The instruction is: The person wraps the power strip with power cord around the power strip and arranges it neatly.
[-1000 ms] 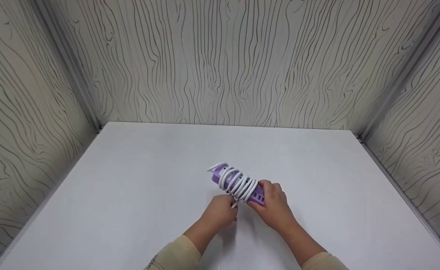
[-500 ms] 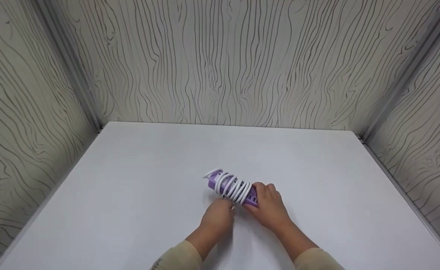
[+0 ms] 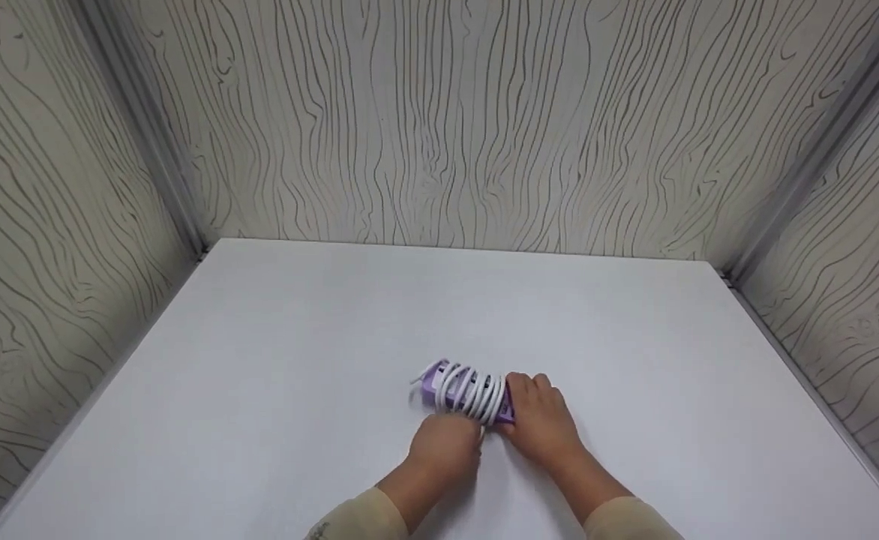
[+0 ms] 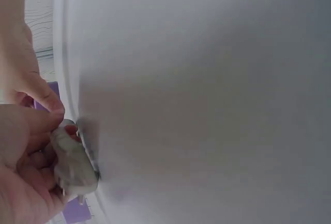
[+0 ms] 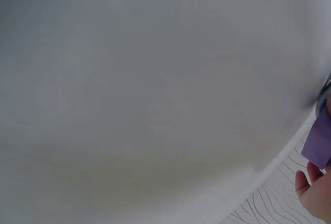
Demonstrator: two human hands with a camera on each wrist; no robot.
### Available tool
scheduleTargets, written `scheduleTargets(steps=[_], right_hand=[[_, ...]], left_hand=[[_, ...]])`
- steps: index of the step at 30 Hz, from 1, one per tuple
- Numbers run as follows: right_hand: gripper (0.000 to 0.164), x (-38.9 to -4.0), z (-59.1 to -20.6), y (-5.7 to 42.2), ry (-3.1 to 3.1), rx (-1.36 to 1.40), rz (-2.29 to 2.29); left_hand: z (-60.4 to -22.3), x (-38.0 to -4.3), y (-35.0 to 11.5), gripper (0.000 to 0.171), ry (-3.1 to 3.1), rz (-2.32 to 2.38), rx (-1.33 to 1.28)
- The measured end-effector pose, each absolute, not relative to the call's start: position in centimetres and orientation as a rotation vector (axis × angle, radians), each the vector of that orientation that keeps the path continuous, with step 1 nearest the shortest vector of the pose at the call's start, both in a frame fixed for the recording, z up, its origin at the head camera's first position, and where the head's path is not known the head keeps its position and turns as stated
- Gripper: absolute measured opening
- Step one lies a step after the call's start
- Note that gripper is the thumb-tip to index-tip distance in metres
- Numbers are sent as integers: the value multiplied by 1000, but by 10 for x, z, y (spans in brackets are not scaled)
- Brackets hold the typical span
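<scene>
A purple power strip (image 3: pixel 430 392) lies at a slant just over the white table, its white cord (image 3: pixel 472 390) wound round it in several turns. My right hand (image 3: pixel 544 421) grips the strip's right end, fingers over the far side and thumb at the near side. Below the coils, my left hand (image 3: pixel 445 448) holds the cord's end. The left wrist view shows that end as a pale plug (image 4: pixel 75 167) with metal prongs, held in the left fingers. A short loop of cord sticks out past the strip's left end.
The white table (image 3: pixel 274 337) stretches out on all sides of the hands. Wood-grain patterned panels (image 3: pixel 424 120) stand behind it and at both sides, with grey metal posts (image 3: pixel 143 124) at the corners.
Both hands and the power strip have come lower and nearer to the person. The strip lies flatter, and the left hand now covers more of the cord's end.
</scene>
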State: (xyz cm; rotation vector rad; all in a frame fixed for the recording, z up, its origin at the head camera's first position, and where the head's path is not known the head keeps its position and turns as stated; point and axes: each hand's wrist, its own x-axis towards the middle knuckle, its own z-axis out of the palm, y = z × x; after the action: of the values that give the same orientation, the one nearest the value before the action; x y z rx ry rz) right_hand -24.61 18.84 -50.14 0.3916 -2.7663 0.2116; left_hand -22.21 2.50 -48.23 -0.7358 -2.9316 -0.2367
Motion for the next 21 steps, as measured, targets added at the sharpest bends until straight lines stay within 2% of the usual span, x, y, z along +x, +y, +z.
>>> scheduleTargets(steps=[7, 16, 21], right_hand=[[59, -250, -495, 188, -2848, 374, 96], [61, -257, -483, 193, -2961, 351, 248], [62, -259, -481, 198, -3025, 338, 429]], left_hand=[[-481, -228, 13, 17, -2911, -192, -917], [-463, -238, -6, 35, -3106, -551, -889], [-459, -244, -14, 34, -3094, -602, -902]])
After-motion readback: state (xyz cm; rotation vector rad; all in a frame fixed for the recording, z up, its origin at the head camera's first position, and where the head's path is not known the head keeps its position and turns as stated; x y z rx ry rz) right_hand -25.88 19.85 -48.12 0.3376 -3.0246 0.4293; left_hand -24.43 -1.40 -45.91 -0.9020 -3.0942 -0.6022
